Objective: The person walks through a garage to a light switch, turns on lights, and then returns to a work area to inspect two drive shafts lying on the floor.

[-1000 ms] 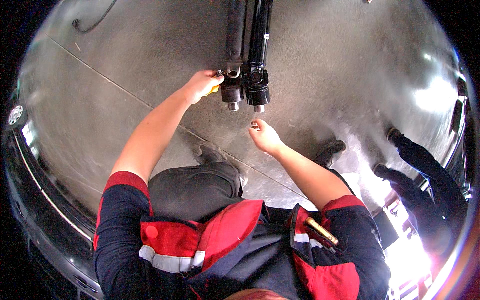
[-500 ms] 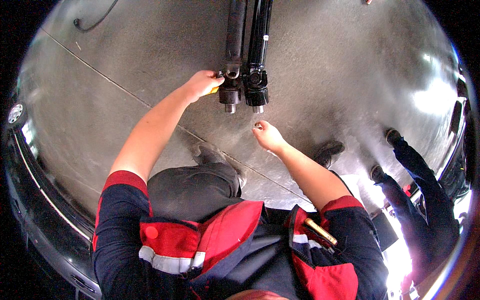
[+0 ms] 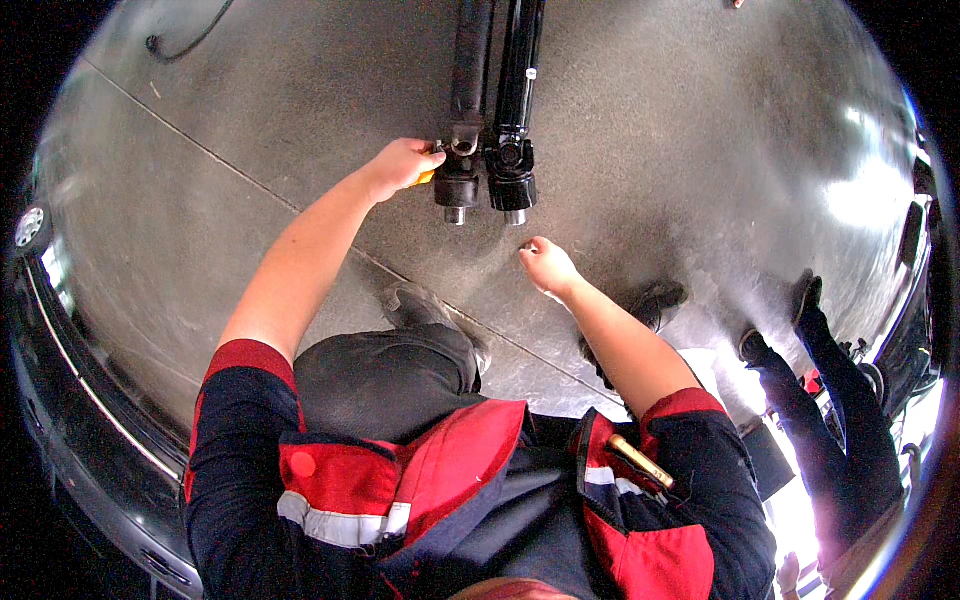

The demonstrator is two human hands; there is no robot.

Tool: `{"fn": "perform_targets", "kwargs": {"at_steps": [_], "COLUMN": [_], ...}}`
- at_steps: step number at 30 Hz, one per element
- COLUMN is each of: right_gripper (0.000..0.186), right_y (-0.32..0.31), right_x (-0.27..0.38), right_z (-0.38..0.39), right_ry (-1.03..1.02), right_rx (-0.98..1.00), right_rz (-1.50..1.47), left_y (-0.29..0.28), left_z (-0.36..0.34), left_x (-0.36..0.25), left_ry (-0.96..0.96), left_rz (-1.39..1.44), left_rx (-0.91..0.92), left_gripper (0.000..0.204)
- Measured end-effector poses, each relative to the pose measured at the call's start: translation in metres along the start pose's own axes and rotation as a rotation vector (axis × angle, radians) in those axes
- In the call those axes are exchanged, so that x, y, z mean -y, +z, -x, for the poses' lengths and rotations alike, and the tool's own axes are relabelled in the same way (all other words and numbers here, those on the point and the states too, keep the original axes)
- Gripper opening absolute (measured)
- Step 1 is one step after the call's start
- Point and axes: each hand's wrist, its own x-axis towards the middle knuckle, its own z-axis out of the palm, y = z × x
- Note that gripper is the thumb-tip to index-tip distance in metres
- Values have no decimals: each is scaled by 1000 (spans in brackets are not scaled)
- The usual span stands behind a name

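Note:
Two black drive shafts [image 3: 517, 85] lie side by side on the floor in front of me, with universal joints and short bare metal stubs at their near ends. At the left side of the left drive shaft's [image 3: 472, 85] joint, my left hand [image 3: 400, 170] is closed with the thumb against the joint. A small yellow object [image 3: 425, 178] shows under its fingers; its kind is not clear. Just below the right shaft's stub, apart from it, my right hand [image 3: 548, 265] is closed. Something small and pale shows at its fingertips, too small to name.
A dark car [image 3: 110, 440] stands along the left. On the right, another person's legs [image 3: 835, 390] stand beside a dark vehicle. A black cable [image 3: 190, 48] lies at the far left of the concrete floor [image 3: 690, 150]. A brass-coloured cylinder [image 3: 641, 463] sticks out of my vest pocket.
My right hand has moved slightly right and away from me. The near end of the left shaft and my left hand have shifted a little left. The other person's foot has moved.

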Motion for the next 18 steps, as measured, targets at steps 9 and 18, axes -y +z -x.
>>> {"fn": "perform_targets", "kwargs": {"at_steps": [9,18], "right_gripper": [30,30], "right_y": [-16,-18], "right_x": [-20,-21], "right_z": [-7,-13], "right_ry": [75,26], "right_rx": [22,22], "right_rz": [-120,-8], "left_y": [2,1], "left_z": [5,7], "left_x": [-5,-2], "left_ry": [28,50], "left_rz": [-70,-38], "left_rx": [-38,-14], "left_gripper": [27,27]}}
